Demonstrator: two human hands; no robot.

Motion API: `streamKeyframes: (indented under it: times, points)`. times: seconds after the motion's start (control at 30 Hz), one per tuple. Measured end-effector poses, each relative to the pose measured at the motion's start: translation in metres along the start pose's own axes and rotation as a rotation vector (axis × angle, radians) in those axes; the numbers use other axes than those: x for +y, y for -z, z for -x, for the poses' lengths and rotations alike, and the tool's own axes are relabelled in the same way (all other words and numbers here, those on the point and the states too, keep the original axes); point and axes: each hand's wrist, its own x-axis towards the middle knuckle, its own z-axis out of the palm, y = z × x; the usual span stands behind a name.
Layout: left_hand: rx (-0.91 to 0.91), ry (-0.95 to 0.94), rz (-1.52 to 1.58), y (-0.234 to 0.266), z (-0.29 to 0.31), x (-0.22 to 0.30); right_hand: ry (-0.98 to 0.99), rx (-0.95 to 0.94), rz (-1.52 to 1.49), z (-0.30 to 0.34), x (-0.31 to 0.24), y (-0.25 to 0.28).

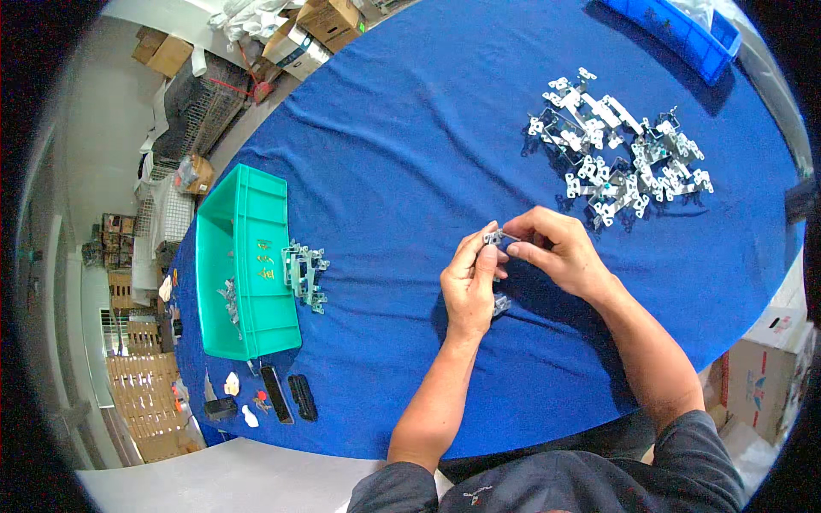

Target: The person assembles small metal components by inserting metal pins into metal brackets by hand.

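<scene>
Near the middle of the blue-covered table, my left hand [469, 286] is closed around a silver metal bracket [493, 238], whose upper end pokes out past the fingertips. Just right of it, my right hand [560, 252] is in a pinch at that end, thumb and forefinger close to a thin metal bit. What exactly sits in the pinch is too small to make out. Another metal end [502, 303] shows below the left hand; I cannot tell whether it belongs to the same bracket. A loose pile of similar metal brackets [607, 184] lies at the far right.
At the left stands a green plastic bin [269, 316] with some metal pieces inside; stacked brackets [304, 275] lie against its right side. A black phone-like slab [276, 395] and a black case [302, 398] lie near it. A blue tray [676, 34] is at the far right edge.
</scene>
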Motion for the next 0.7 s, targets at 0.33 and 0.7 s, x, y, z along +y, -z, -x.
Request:
streamKeyframes:
  times: [0.33,0.7]
  points:
    - [-0.09,0.124,0.387,0.0013,0.0017,0.0059,-0.102,-0.238,-0.584,0.0007,0.0051,0.0034]
    - [-0.192,0.102,0.315,0.0006,0.0037,0.0059,-0.153,-0.197,-0.518,0.0024,0.0003,0.0037]
